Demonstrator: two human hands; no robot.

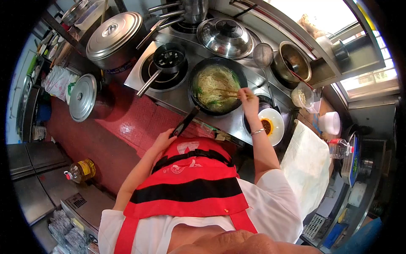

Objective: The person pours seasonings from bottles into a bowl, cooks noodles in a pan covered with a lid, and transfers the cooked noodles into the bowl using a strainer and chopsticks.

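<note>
My left hand is wrapped round the black handle of a dark pan on the stove. Noodles with some green leaves lie in pale broth inside that pan. Over its right side, my right hand is closed on chopsticks, whose tips reach into the noodles. Just below the right wrist, a white bowl holds a dark brown sauce ringed with orange oil; the forearm covers part of the bowl.
Left of the noodles stands a small saucepan with dark liquid and pale cubes. Behind are a domed lid, a strainer and a metal bowl. A large lidded pot stands at left; a pale cloth lies right.
</note>
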